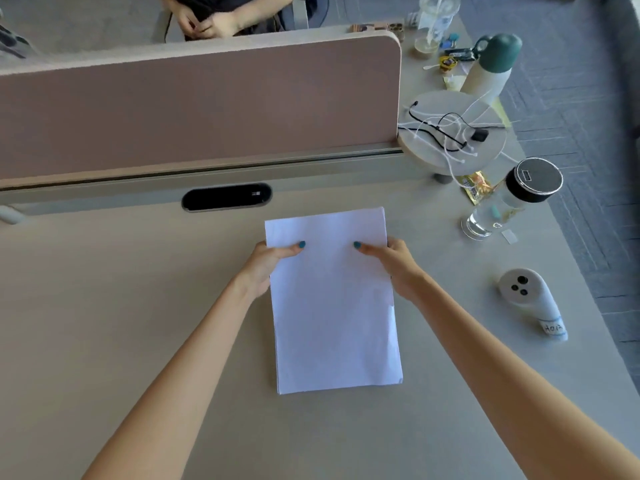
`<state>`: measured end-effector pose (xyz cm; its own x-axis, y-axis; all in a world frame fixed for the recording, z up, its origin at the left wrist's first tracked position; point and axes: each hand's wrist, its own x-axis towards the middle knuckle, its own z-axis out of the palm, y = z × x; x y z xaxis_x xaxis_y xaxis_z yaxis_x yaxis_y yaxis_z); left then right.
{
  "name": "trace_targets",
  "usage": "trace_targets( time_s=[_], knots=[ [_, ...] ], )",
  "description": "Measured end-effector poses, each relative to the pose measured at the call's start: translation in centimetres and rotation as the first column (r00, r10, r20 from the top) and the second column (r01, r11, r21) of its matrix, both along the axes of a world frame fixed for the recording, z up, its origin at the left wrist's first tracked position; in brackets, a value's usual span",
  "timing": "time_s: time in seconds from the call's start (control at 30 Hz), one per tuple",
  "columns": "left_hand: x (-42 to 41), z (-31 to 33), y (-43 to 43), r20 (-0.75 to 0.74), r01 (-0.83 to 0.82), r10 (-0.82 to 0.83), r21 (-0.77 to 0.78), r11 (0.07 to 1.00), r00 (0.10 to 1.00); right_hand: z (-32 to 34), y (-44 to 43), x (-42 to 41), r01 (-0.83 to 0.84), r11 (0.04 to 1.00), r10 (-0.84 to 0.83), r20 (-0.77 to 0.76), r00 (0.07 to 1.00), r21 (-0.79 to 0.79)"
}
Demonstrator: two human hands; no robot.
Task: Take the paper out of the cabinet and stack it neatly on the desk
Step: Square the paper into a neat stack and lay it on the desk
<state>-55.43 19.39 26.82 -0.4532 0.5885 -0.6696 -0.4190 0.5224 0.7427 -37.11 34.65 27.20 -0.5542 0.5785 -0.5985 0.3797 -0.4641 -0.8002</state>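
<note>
stack of white paper (332,299): lies lengthwise on the tabletop (121,323), near its middle, far end toward the partition; edges nearly flush, a few sheets showing slightly offset at the near and right edges.

left hand (266,265): at the stack's left edge near the far end; thumb on top of the sheets, fingers hidden below or beside the edge; grip closed on the paper.

right hand (394,268): mirrored at the right edge, thumb on top, grip likewise closed on the paper. both thumbnails painted teal.

partition (194,109): pinkish-brown panel, upright along the far side of the tabletop; a dark oval cable slot (227,197) sits just in front of it.

round stand (450,133): at the right end of the partition, carrying tangled white and black cables (440,129).

bottle with green cap (491,64): pale body, beyond the stand.

clear bottle with black lid (512,199): right of the paper, well apart from it; a yellow sachet (476,187) just beside it.

white handheld device (530,301): lying on the tabletop near the right edge, with a handwritten label on its handle.

second person (214,19): seated beyond the partition, only hands and torso showing.

small clutter at the far right corner: too blurred to identify.
</note>
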Motion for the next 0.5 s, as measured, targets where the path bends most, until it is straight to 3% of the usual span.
trace_targets(
  time_s=[0.13,0.33,0.5],
  knots=[
    [-1.3,-1.9,2.0,-0.091,-0.035,0.03,-0.047,0.998,0.995,-1.7,0.3,-1.3,0.088,0.983,-0.1,0.069,0.993,0.163],
    [-3.1,-4.7,2.5,-0.32,-0.003,-0.029,-0.099,0.995,0.947,-3.7,0.8,-3.0,-0.07,0.885,-0.058,0.259,0.964,0.461],
    [-3.2,-6.1,1.9,-0.564,0.021,-0.149,-0.228,0.974,0.812,-5.2,0.7,-3.4,-0.125,0.859,-0.064,0.346,0.936,0.497]
  ],
)
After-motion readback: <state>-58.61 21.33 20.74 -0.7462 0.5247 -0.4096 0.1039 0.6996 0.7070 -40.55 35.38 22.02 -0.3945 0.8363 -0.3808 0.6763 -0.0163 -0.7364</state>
